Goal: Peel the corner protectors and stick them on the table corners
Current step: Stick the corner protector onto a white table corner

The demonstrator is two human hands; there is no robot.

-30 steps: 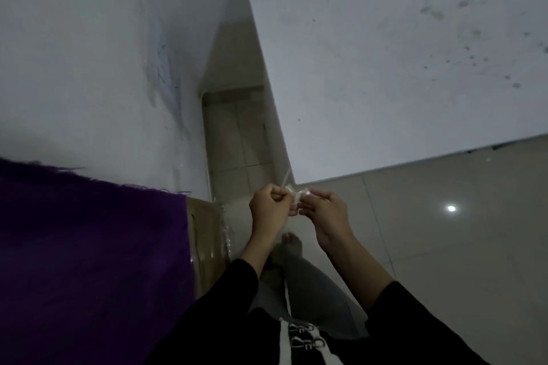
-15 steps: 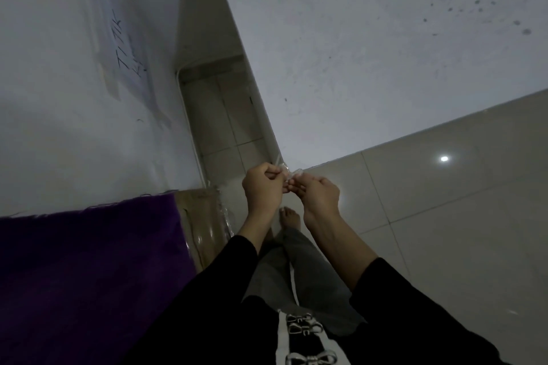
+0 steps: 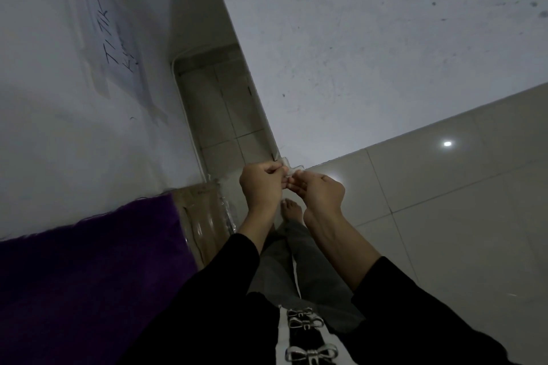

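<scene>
Dim light, view down past both forearms. Landmark: table corner (image 3: 286, 149), the near one, pointing toward me. Protector (image 3: 292, 168) is a small clear piece held right at that corner, just on my side of it; touching the edge or a hair off, I cannot tell. Left hand (image 3: 261, 186) is curled up, thumb and fingers pinched on the protector's left end. Right hand (image 3: 318, 191) pinches the other end with its fingertips, remaining fingers loosely folded. Both sit just below the corner, knuckles almost meeting, left a shade nearer the table's (image 3: 385, 53) side edge, right nearer the front edge. Protector's long axis runs across between the two pinches, roughly square to the line from me to the corner. My read: backing film too small to make out, so peel status unknown. The next move turns on going straight up and away from me onto the tip, both hands equally close.
</scene>
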